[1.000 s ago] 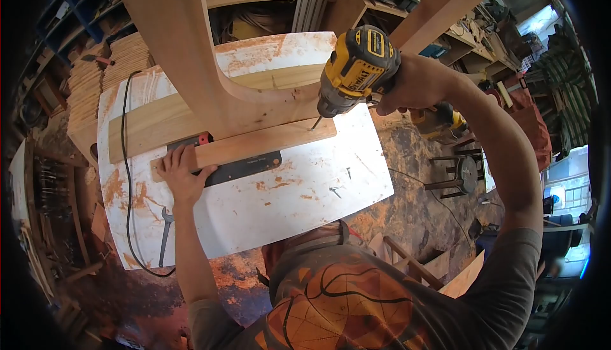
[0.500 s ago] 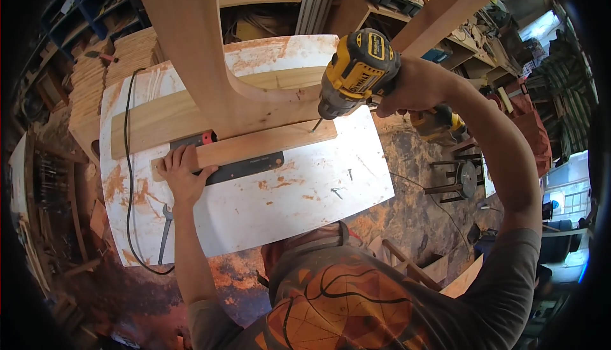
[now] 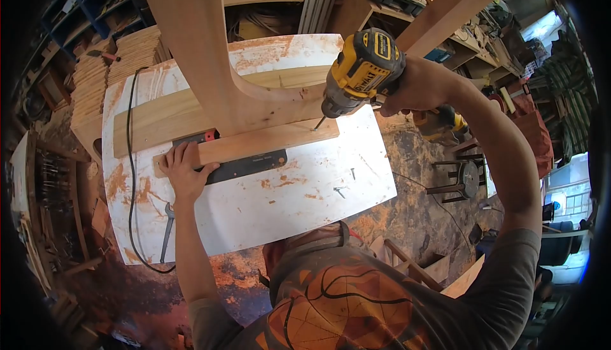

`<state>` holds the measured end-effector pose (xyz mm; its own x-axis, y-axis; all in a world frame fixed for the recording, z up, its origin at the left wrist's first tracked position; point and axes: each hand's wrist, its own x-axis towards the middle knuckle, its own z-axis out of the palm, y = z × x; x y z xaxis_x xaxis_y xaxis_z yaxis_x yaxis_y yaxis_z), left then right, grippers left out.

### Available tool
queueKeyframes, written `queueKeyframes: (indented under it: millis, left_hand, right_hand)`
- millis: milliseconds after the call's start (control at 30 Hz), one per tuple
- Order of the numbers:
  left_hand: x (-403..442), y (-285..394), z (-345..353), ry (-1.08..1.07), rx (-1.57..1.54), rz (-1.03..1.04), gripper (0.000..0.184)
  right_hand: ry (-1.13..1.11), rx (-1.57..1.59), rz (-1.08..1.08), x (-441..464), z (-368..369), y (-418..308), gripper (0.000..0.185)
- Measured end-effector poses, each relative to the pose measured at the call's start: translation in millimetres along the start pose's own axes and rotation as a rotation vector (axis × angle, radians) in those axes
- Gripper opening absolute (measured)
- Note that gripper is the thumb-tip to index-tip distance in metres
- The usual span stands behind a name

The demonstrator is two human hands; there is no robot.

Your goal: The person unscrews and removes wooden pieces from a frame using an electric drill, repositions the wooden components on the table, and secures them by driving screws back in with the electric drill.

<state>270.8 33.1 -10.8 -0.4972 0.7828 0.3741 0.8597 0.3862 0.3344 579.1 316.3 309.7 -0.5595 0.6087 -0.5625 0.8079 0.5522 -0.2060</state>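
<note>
My right hand (image 3: 417,85) is wrapped round the grip of a yellow and black drill (image 3: 366,70). The drill's bit points down and meets the right end of a narrow wooden strip (image 3: 267,141). Fingers spread, my left hand (image 3: 186,173) presses on the strip's left end. A black saw blade or flat plate (image 3: 248,164) with a red part lies beneath and beside the strip. Behind the strip stands a large curved wooden piece (image 3: 210,70). A longer pale board (image 3: 153,121) lies behind on the white tabletop (image 3: 267,213).
A wrench (image 3: 168,232) and a black cable (image 3: 130,178) lie at the table's left. Screws (image 3: 340,192) rest at its right. A second yellow drill (image 3: 439,124) hangs or sits beyond my right arm, near a stool (image 3: 468,179). Stacked wood (image 3: 89,89) stands left.
The view has shifted slightly, so the table and curved piece appear a little further right. Both hands keep their places on the strip and drill.
</note>
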Motion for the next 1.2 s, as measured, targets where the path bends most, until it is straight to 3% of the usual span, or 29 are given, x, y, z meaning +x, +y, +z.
queueKeyframes:
  millis: [1200]
  left_hand:
    - [-2,-3,1,0.008,0.002,0.02,0.085]
  right_hand:
    - [0.009,-0.043,-0.008,5,-1,-3,0.048]
